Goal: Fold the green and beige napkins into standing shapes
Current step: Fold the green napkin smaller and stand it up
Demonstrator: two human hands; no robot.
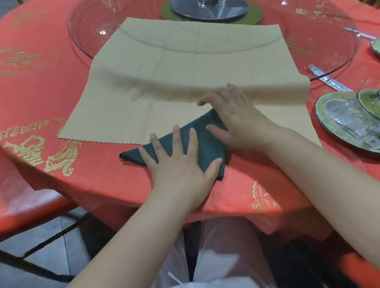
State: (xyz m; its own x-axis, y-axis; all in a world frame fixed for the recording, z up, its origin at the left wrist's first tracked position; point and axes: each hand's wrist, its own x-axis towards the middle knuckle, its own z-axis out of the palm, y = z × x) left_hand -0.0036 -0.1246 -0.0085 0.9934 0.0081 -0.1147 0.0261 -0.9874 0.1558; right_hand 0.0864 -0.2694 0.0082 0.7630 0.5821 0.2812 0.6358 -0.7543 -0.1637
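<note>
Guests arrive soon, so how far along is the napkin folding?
Done: the green napkin is already folded into a flat triangle. In hand: the left hand and right hand press it flat. Left: it is not standing yet, and the beige napkin lies spread open, unfolded.

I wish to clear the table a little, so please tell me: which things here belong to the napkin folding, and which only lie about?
For the job: green napkin, folded to a triangle; beige napkin, spread flat; left hand and right hand, both touching the green one.

Lying about: wrapped dish set; glass turntable; metal stand; red tablecloth.
</note>
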